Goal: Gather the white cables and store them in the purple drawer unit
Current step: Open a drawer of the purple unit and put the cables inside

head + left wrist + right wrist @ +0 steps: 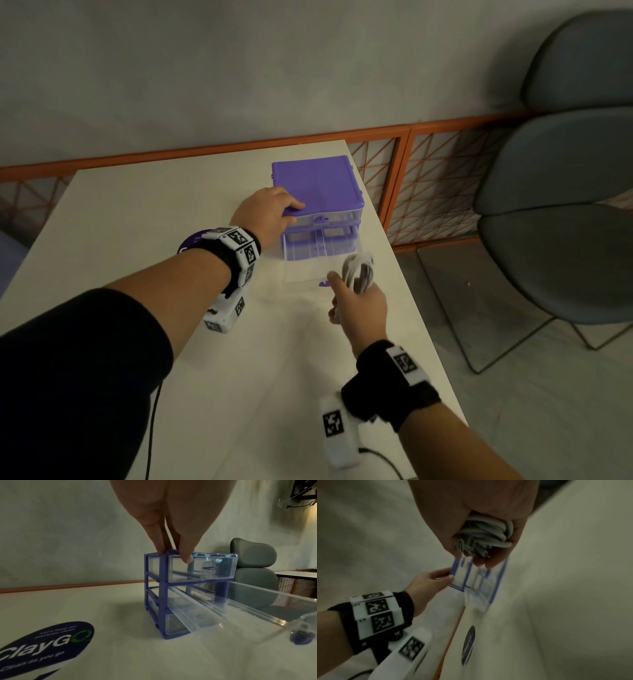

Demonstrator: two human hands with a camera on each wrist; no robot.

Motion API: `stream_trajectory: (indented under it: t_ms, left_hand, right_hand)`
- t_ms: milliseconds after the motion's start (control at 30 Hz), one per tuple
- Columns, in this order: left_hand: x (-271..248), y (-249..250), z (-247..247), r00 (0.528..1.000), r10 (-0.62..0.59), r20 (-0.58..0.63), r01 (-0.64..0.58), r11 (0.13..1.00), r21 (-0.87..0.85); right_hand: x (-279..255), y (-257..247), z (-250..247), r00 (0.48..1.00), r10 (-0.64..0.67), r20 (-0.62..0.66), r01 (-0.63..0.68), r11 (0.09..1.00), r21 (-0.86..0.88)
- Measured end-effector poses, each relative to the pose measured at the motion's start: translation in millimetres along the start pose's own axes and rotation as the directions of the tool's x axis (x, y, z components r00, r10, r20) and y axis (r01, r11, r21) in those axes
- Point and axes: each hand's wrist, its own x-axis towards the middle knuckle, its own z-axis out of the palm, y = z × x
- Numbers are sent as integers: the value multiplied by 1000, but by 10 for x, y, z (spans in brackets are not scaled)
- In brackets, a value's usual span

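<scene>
I am gripping the coiled bundle of white cables [359, 274] in my right hand [359, 305] over the pulled-out clear plastic drawer [308, 270], my left hand [265, 212] clasping the purple plastic drawer unit [318, 185] at its 9 o'clock corner; dropping in and closing are remaining.

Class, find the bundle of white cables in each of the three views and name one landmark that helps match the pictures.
Head: white cables right of centre, gripped by the right hand.
Left wrist: not in it.
Right wrist: upper centre, in the hand's curled fingers.
Shared landmark: the purple drawer unit.
</scene>
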Motion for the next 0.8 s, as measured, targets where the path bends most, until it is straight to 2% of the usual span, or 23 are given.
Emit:
stream_trajectory:
  t_ms: [67,133,200,267,433,567,667,733,800]
  left_hand:
    - [5,-4,-2,1000,-3,-5,3,1000,-6]
    - [9,-15,2,1000,-4,-7,4,1000,-14]
    - [17,-27,13,1000,1,-13,-1,1000,-22]
    - [29,-43,25,1000,0,-22,-1,999,-36]
    - [19,-58,43,999,16,-41,-18,999,-42]
    - [7,-84,56,999,18,-41,-20,998,-56]
    - [8,-95,70,999,20,-47,-23,998,-52]
    - [10,-100,70,999,25,-44,-27,999,-44]
    - [13,-108,66,999,27,-43,-29,999,-43]
  right_hand:
    - [179,-238,38,990,-127,59,138,960,-245]
    - [409,-454,118,978,-130,165,193,870,-454]
    - [606,-599,203,964,-27,263,194,749,-633]
    - [776,-649,300,952,67,297,193,622,-759]
    - [1049,-613,534,909,270,317,213,353,-911]
    - [1149,-522,631,906,319,277,180,301,-936]
    - [1180,-521,680,930,252,267,184,311,-933]
    - [1193,-465,687,951,189,243,167,347,-923]
    - [1173,-400,662,968,139,211,133,429,-893]
